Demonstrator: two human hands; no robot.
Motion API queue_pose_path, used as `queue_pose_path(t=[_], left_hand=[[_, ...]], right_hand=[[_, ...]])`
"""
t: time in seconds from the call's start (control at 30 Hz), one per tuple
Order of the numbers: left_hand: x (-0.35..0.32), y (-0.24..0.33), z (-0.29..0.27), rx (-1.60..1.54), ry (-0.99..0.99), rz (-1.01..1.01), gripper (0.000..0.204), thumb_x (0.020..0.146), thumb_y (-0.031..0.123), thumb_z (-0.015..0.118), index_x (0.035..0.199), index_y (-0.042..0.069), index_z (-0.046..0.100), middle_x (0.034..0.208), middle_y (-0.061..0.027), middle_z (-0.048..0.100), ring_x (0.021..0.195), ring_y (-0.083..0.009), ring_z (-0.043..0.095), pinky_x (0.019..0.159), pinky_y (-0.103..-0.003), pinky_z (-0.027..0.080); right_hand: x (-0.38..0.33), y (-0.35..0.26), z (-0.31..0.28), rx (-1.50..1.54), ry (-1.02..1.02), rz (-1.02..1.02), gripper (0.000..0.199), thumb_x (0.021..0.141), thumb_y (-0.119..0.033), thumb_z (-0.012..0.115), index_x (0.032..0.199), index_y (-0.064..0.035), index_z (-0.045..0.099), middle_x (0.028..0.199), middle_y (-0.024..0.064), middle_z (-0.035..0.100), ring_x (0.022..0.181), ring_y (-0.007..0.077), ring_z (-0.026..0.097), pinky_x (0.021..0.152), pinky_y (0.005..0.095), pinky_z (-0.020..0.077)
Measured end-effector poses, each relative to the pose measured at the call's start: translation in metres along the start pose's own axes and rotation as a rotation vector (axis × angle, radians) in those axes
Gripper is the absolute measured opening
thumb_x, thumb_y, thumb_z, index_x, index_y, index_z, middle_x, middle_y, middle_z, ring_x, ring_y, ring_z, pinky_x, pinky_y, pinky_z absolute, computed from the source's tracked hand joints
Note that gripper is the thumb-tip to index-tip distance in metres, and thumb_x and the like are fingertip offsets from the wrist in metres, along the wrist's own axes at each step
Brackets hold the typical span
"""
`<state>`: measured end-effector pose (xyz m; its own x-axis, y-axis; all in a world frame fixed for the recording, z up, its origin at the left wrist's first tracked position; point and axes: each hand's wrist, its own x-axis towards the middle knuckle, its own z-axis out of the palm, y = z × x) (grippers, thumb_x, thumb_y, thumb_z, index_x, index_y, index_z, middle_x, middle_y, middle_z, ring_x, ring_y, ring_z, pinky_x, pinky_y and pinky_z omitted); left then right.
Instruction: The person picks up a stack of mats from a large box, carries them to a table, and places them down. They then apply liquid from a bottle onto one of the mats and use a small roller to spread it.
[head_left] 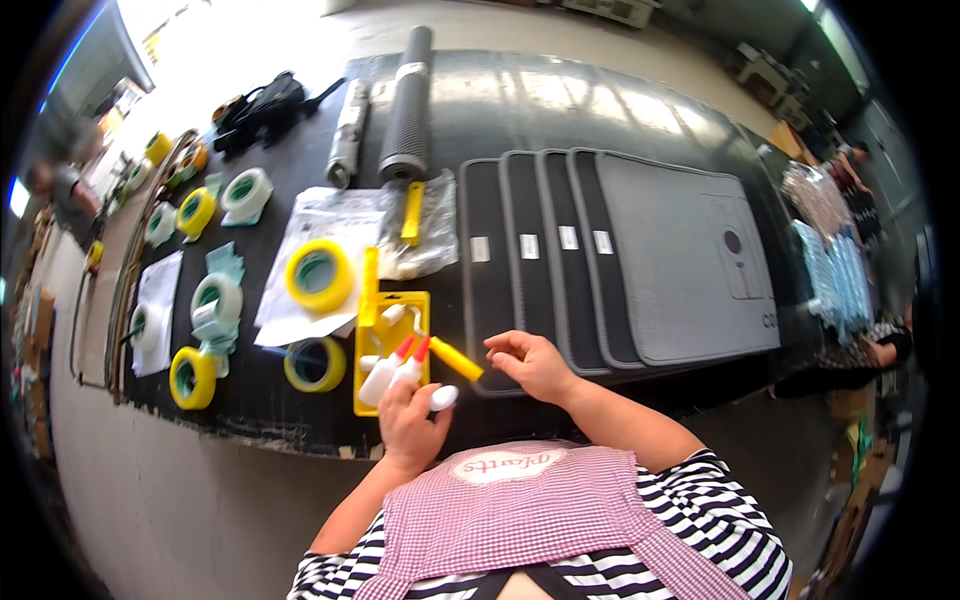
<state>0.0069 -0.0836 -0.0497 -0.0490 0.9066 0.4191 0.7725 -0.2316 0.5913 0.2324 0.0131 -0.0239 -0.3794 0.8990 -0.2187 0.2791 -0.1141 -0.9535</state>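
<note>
Tape rolls [318, 275] lie left on the surface [620, 110], mats [620, 255] overlap right, a tray [392, 350] sits between them.

On the dark table [620, 110] lie 4 grey floor mats [660, 255], overlapped like tiles, each lower one with a small white label. Behind them there is a black ribbed roll [408, 110] and a silver cylinder tool [346, 135]. Left of these, a yellow tape roll [318, 276] rests on a white plastic bag [325, 215]. More tape rolls, yellow and white, stand along the left edge [195, 212]. A black tool [262, 105] lies at the far left corner.
</note>
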Motion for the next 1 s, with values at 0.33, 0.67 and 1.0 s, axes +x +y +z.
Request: queue_pose_path(t=[0.33, 0.67, 1.0], left_hand=[[-0.005, 0.001, -0.003, -0.037, -0.041, -0.041, 0.060, 0.061, 0.019, 0.091, 0.114, 0.002, 0.066, 0.099, -0.0140, 0.058, 0.095, -0.0354, 0.056, 0.087, -0.045, 0.044], [-0.080, 0.021, -0.005, -0.769, -0.264, -0.700, 0.032, 0.089, 0.029, 0.077, 0.094, 0.002, 0.062, 0.082, -0.0085, 0.063, 0.065, -0.0169, 0.059, 0.061, -0.026, 0.048], [-0.022, 0.160, 0.129, -1.477, 0.214, -1.401, 0.041, 0.098, 0.026, 0.064, 0.125, -0.002, 0.052, 0.123, -0.0183, 0.058, 0.121, -0.0325, 0.056, 0.105, -0.045, 0.048]], right_hand=[[-0.078, -0.011, -0.101, 0.063, 0.297, -0.025, 0.025, 0.095, -0.012, 0.065, 0.117, -0.0007, 0.066, 0.106, 0.0093, 0.071, 0.098, 0.0147, 0.067, 0.088, 0.0283, 0.0531], [-0.225, 0.105, -0.318, 0.459, 1.471, 0.340, 0.028, 0.091, -0.025, 0.071, 0.106, -0.0050, 0.058, 0.092, 0.0083, 0.060, 0.078, 0.0195, 0.063, 0.066, 0.0344, 0.0536], [-0.222, 0.093, -0.377, 1.315, 1.109, 0.305, 0.036, 0.086, -0.038, 0.076, 0.113, -0.0190, 0.061, 0.112, 0.0024, 0.060, 0.101, 0.0228, 0.056, 0.079, 0.0376, 0.0485]])
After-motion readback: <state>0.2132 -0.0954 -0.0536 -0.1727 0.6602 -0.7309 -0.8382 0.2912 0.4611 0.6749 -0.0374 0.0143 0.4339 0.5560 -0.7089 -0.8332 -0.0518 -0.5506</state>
